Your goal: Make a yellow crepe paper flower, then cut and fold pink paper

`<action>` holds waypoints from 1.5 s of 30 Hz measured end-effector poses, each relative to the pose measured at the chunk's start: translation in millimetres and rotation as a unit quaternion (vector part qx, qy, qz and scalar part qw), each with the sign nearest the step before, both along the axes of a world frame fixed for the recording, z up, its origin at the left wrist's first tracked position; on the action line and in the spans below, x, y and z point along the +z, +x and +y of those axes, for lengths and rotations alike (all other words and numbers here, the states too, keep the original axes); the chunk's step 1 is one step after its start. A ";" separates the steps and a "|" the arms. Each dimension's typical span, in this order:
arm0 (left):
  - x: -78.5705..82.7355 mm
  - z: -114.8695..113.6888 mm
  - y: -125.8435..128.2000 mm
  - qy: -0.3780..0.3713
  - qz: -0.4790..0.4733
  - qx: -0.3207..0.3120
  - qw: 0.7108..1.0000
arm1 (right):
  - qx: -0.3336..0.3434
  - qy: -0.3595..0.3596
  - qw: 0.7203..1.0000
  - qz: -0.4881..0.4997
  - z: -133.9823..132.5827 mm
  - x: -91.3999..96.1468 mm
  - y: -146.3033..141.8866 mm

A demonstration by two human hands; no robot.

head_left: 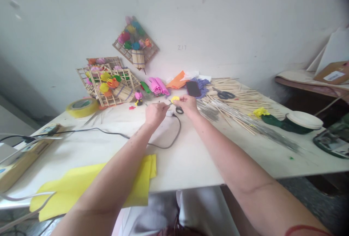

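Note:
My right hand (188,105) is closed in a pinch at a small yellow paper flower (175,99), above the middle of the table. Just left of it, my left hand (156,114) is closed around a thin stem that runs toward the flower; most of it is hidden by the fingers. Under the hands lie a white plug-like block (169,113) with a black cable and a black ring-shaped roll (179,110). A sheet of yellow crepe paper (81,178) lies beneath my left forearm at the table's front edge.
Wooden lattices with paper flowers (109,83) lean at the back left, beside yellow tape (82,107). A power strip (32,152) sits far left. Rightward are a phone (193,88), scissors (225,94), wooden sticks (253,101), wires (253,123) and a white bowl (305,119).

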State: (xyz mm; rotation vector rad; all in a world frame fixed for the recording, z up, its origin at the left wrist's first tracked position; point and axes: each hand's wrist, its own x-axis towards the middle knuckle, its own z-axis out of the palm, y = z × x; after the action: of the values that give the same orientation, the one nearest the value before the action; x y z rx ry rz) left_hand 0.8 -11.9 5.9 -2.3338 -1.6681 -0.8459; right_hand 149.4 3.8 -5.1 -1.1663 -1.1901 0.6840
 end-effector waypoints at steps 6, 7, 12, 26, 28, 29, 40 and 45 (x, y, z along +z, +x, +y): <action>-0.6 -0.4 -0.2 0.007 0.015 -0.009 1.000 | 0.014 -0.060 0.998 0.017 -2.2 0.6 -1.3; -0.8 -0.6 0.0 0.007 0.016 -0.009 1.000 | 0.005 -0.059 0.998 -0.012 -0.5 -0.7 0.4; -1.1 -1.3 1.0 0.005 0.017 -0.011 1.000 | -0.039 -0.042 0.989 -0.133 7.1 -5.4 7.2; -5.0 0.7 1.1 0.023 -0.017 -0.011 1.000 | -0.138 0.047 0.931 -0.336 -9.0 6.2 -0.6; -5.2 0.3 1.6 0.025 -0.015 -0.012 1.000 | -0.151 0.066 0.918 -0.360 -7.2 3.4 -0.3; -5.0 0.0 2.0 0.025 -0.014 -0.012 1.000 | -0.154 0.074 0.914 -0.368 -6.2 2.0 0.0; -4.7 1.7 1.9 -0.018 -0.068 -0.019 0.997 | -0.134 0.131 0.889 -0.419 -2.9 -2.1 3.1; -4.6 4.5 0.4 -0.035 -0.096 -0.018 0.995 | -0.109 0.091 0.918 -0.371 -8.1 1.4 4.5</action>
State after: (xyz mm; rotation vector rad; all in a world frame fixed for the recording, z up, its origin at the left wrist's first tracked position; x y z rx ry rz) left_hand 1.3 -7.3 1.3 -2.4029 -1.7589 -1.0677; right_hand 153.9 -4.3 -3.7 -1.4211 -1.6711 -0.0737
